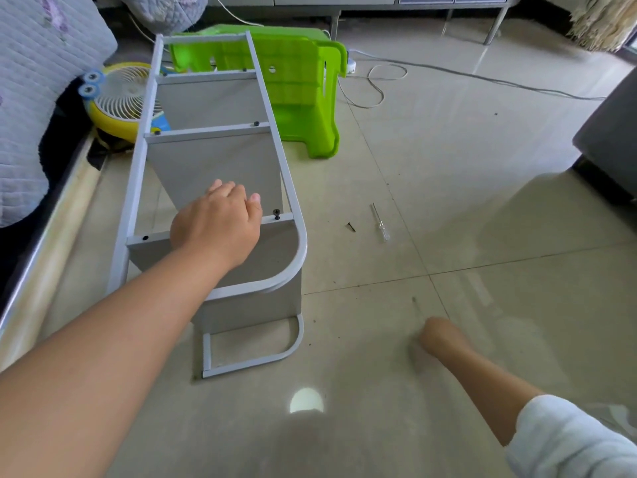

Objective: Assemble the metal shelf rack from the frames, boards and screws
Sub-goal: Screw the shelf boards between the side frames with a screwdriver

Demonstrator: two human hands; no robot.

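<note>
The grey metal shelf rack (293, 236) lies on its side on the tiled floor, with three grey boards (213, 167) standing between its two frames. My left hand (217, 224) rests on the nearest crossbar of the upper frame, its fingers curled over the bar. A black screw (276, 213) stands in the hole at that bar's right end. Another loose screw (351, 226) and a clear-handled screwdriver (381, 224) lie on the floor right of the rack. My right hand (439, 336) is low over the floor in front of them, blurred, its fingers hidden.
A green plastic stool (303, 91) lies tipped behind the rack. A small yellow fan (117, 98) and a quilted bed edge (34, 98) are at the left. White cables (379, 84) run across the far floor. A dark grey box (610, 132) stands at the right.
</note>
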